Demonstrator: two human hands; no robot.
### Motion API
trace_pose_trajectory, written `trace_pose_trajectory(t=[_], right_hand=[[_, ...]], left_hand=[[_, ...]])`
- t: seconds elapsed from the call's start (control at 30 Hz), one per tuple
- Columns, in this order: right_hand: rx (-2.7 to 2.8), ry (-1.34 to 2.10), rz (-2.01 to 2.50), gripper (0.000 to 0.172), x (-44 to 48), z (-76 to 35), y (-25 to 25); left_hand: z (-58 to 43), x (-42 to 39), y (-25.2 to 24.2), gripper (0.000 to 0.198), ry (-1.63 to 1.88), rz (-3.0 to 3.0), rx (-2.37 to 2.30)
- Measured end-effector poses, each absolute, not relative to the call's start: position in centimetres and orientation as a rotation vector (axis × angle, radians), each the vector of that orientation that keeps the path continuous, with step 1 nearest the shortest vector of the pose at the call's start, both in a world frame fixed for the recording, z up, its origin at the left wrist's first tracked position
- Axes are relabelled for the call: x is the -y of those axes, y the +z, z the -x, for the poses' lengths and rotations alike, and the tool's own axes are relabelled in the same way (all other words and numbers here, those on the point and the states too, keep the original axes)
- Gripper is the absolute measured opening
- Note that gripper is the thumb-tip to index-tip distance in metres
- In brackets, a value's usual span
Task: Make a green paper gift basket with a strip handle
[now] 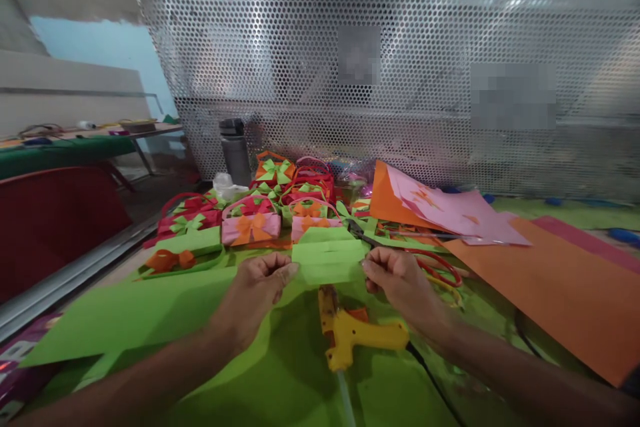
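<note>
A folded piece of light green paper [327, 255] with crosswise creases is held up between both hands. My left hand [263, 287] pinches its left edge between thumb and fingers. At the right edge, my right hand [400, 280] grips it the same way. Just below the paper lies a yellow hot glue gun [367, 335], a clear glue stick poking from its back and a black cord trailing off. Scissors [365, 235] with red handles rest beyond my right hand, partly hidden by it.
Several small paper handbags with bows, such as a pink one [251, 221], stand behind my hands. A grey bottle [235, 153] stands before a perforated metal panel [300, 67]. Orange sheets [560, 280] and pink sheets [445, 203] lie right; a green sheet [135, 307] lies left.
</note>
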State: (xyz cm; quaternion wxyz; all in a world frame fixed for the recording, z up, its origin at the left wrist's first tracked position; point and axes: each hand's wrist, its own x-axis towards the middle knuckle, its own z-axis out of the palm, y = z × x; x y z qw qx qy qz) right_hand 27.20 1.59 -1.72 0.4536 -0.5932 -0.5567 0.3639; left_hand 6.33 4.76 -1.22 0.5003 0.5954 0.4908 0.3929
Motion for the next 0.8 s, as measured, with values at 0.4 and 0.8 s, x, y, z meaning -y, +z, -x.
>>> trace_pose_trajectory(t=[0.4, 0.8], right_hand=[[1.348, 0.968, 1.393, 0.023, -1.6, -27.1, -1.7], [1.075, 1.187, 1.317, 0.026, -2.0, -27.4, -1.4]], left_hand=[[-5.8, -5.8, -2.6, 0.025, 1.001, -1.145, -1.036], [-5.7, -5.7, -1.8, 0.025, 1.040, -1.479, -0.985]])
